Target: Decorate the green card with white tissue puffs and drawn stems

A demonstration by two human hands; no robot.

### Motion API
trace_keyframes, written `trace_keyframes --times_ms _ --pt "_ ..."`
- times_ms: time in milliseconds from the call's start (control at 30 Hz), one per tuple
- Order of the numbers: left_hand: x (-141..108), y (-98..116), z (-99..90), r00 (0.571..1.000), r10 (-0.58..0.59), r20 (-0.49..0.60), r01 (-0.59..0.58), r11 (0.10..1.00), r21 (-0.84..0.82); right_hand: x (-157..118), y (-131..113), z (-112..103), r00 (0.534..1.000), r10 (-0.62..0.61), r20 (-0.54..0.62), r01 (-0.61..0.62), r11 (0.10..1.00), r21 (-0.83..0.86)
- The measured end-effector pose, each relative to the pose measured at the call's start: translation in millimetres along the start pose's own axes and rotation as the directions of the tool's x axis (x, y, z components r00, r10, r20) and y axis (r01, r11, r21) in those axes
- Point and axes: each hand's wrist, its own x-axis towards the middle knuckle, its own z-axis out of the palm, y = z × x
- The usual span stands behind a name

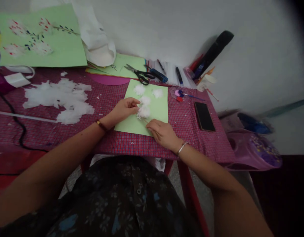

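Head view shows 1 green sheet (160, 111) near the front edge of the table (185, 131), bearing 4 white tufts (143, 112), 2 towards its far edge and 2 close together at its middle. There, the person's right hand (164, 132) grips 1 thin stick (146, 121), while the left hand (126, 107) bends its fingers together, whether pinching fluff cannot be told. Near the table's right edge lies 1 phone (204, 116), with open room between it and the sheet's right edge.
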Motion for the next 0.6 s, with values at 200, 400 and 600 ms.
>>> trace_keyframes --times_ms 200,400,600 --pt "-2.7 -0.6 -1.3 0.998 0.044 0.040 -0.045 0.998 0.042 2.0 -1.6 3.2 0.994 -0.073 0.082 0.093 0.958 -0.273" --pt "0.9 -10.0 3.0 0.996 0.073 0.057 -0.075 0.996 0.050 3.4 -1.4 5.0 0.994 -0.075 0.083 0.097 0.947 -0.306" --pt "2.9 -12.0 9.2 0.997 0.080 0.014 -0.081 0.990 0.111 1.8 0.3 4.1 0.998 -0.051 0.031 0.055 0.985 -0.165"
